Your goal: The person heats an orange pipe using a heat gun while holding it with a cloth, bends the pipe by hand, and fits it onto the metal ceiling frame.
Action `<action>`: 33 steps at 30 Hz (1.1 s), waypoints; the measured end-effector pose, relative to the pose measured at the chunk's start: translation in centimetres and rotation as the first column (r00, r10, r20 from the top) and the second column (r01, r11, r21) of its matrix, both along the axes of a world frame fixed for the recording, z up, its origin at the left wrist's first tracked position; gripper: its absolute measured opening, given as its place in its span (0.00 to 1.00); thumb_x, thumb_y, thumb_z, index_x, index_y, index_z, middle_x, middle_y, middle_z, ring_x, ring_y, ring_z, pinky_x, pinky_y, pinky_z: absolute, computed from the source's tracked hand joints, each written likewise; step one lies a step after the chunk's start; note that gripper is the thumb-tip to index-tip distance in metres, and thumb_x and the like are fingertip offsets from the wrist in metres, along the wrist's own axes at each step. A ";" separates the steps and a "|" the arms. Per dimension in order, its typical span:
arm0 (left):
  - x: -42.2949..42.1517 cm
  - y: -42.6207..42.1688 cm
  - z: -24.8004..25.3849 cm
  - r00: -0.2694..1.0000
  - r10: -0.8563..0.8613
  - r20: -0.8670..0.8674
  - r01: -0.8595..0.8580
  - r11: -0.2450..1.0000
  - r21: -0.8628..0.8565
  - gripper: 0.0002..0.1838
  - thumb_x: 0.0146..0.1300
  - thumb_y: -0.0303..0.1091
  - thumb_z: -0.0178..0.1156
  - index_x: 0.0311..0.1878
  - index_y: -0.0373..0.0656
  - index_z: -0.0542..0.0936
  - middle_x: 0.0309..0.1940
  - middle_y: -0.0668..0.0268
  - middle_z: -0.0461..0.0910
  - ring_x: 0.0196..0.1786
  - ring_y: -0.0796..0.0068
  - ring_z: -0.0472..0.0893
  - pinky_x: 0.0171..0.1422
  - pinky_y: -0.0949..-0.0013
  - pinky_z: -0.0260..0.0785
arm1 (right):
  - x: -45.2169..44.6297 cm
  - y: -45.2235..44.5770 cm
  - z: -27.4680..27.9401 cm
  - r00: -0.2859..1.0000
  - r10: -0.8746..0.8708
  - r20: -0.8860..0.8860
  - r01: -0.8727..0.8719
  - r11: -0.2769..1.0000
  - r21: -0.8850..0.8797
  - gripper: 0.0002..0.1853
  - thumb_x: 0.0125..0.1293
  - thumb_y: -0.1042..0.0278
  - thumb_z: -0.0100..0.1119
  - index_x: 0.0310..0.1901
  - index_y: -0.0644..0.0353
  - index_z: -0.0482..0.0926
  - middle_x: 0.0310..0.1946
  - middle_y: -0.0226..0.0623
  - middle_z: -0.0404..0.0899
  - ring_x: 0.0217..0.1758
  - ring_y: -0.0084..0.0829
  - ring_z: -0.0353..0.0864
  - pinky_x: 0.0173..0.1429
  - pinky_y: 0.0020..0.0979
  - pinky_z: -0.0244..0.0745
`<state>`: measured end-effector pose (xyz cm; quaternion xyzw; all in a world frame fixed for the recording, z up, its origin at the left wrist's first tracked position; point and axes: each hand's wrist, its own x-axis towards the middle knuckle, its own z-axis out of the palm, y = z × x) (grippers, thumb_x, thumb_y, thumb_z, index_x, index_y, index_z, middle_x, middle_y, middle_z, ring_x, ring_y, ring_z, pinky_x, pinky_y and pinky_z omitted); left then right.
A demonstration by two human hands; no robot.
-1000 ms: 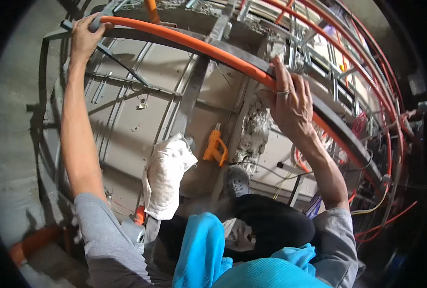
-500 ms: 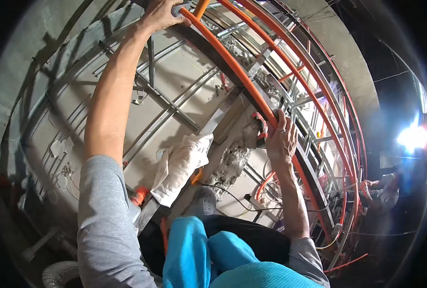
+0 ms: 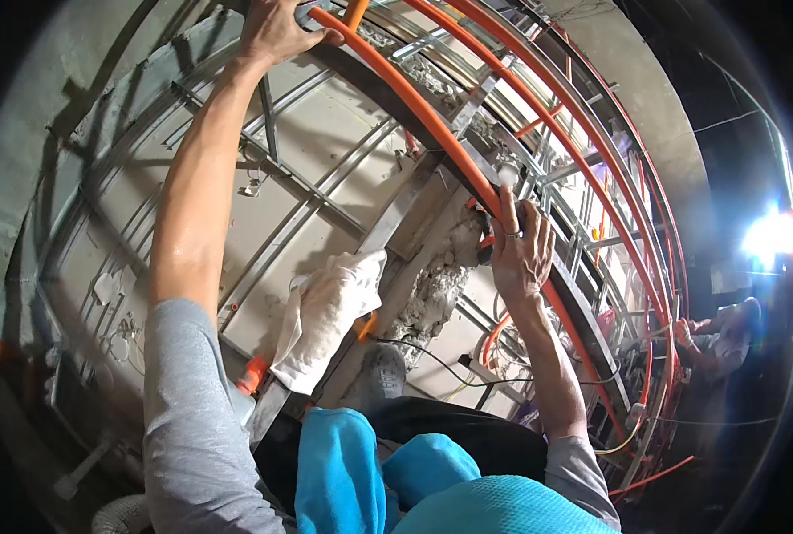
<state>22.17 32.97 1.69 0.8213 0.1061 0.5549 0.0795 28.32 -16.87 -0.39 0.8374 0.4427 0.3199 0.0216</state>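
Observation:
An orange pipe [image 3: 410, 100] runs diagonally along a dark metal beam [image 3: 592, 334]. At its upper end my left hand [image 3: 279, 31] grips the beam and pipe end, the thumb stretched toward the pipe; some of its fingers are cut off by the frame's top. Farther down, my right hand [image 3: 521, 249] rests on the same pipe with its fingers spread upward and a ring on one finger. My right palm hides part of the pipe. A white cloth [image 3: 329, 320] lies on a metal bar below, between my forearms.
More orange pipes [image 3: 583, 107] and metal framing curve along the right. Below are ceiling-like panels, rough concrete [image 3: 432, 289], a black cable [image 3: 441, 369] and my shoe [image 3: 382, 369]. Another person [image 3: 726, 338] is at the far right near a bright lamp [image 3: 777, 236].
Over the last second the view has swung, bringing the lamp and other person into sight at right. Both hands have stayed on the pipe and beam. The orange tool is now mostly hidden.

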 end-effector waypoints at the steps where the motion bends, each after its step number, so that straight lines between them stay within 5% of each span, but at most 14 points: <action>1: 0.3 0.7 -0.6 1.000 -0.007 -0.004 0.007 1.000 0.004 0.22 0.47 0.39 0.79 0.46 0.42 0.87 0.45 0.49 0.85 0.51 0.47 0.83 0.61 0.53 0.76 | 0.0 -0.1 0.0 1.000 -0.007 -0.004 0.007 1.000 0.004 0.35 0.71 0.62 0.64 0.79 0.35 0.67 0.59 0.44 0.76 0.54 0.44 0.78 0.59 0.47 0.72; 3: 0.7 1.8 -0.8 0.994 0.053 -0.097 -0.040 0.991 0.131 0.30 0.51 0.47 0.82 0.56 0.44 0.86 0.50 0.57 0.86 0.59 0.55 0.81 0.66 0.56 0.74 | -0.3 0.1 0.4 1.000 -0.001 -0.006 0.001 1.000 0.009 0.35 0.72 0.59 0.64 0.79 0.34 0.66 0.60 0.45 0.75 0.54 0.44 0.78 0.59 0.47 0.72; 9: 1.0 2.3 -1.0 0.986 0.106 -0.132 -0.083 0.982 0.171 0.35 0.45 0.55 0.84 0.53 0.45 0.86 0.47 0.60 0.86 0.55 0.56 0.80 0.64 0.55 0.73 | -0.8 0.0 1.0 0.996 -0.033 -0.078 0.030 0.999 -0.036 0.40 0.66 0.58 0.71 0.79 0.35 0.66 0.62 0.44 0.74 0.61 0.45 0.76 0.63 0.49 0.71; 16: 1.1 2.7 -0.8 0.988 0.104 -0.118 -0.076 0.972 0.223 0.42 0.39 0.69 0.82 0.48 0.43 0.88 0.43 0.61 0.87 0.53 0.58 0.82 0.62 0.57 0.74 | -0.1 -0.2 0.8 0.979 0.109 -0.173 -0.073 0.976 0.205 0.34 0.71 0.64 0.64 0.78 0.49 0.69 0.64 0.41 0.80 0.61 0.43 0.80 0.64 0.43 0.73; 20: 0.6 2.1 -0.7 0.980 0.100 -0.171 -0.064 0.977 0.202 0.36 0.45 0.58 0.83 0.54 0.45 0.86 0.47 0.60 0.86 0.56 0.54 0.80 0.66 0.54 0.71 | -0.4 -0.1 1.2 0.957 0.112 -0.266 -0.036 0.961 0.275 0.33 0.74 0.59 0.63 0.78 0.52 0.67 0.62 0.41 0.82 0.59 0.41 0.81 0.63 0.42 0.72; 26: 0.5 2.4 -0.2 0.984 0.066 -0.168 -0.031 0.978 0.205 0.44 0.38 0.70 0.82 0.50 0.44 0.88 0.44 0.57 0.88 0.55 0.53 0.81 0.64 0.55 0.73 | -0.4 0.2 1.0 0.983 0.061 -0.175 -0.021 0.975 0.221 0.28 0.75 0.55 0.61 0.73 0.52 0.73 0.57 0.39 0.79 0.56 0.42 0.78 0.59 0.43 0.71; 33: -0.7 4.7 1.7 0.887 -0.170 -0.430 0.144 0.985 -0.093 0.34 0.57 0.50 0.79 0.66 0.50 0.84 0.54 0.53 0.86 0.64 0.57 0.78 0.70 0.56 0.70 | -0.3 0.1 1.0 0.979 0.076 -0.188 -0.029 0.970 0.243 0.29 0.74 0.56 0.63 0.74 0.52 0.71 0.56 0.40 0.78 0.56 0.43 0.78 0.58 0.43 0.71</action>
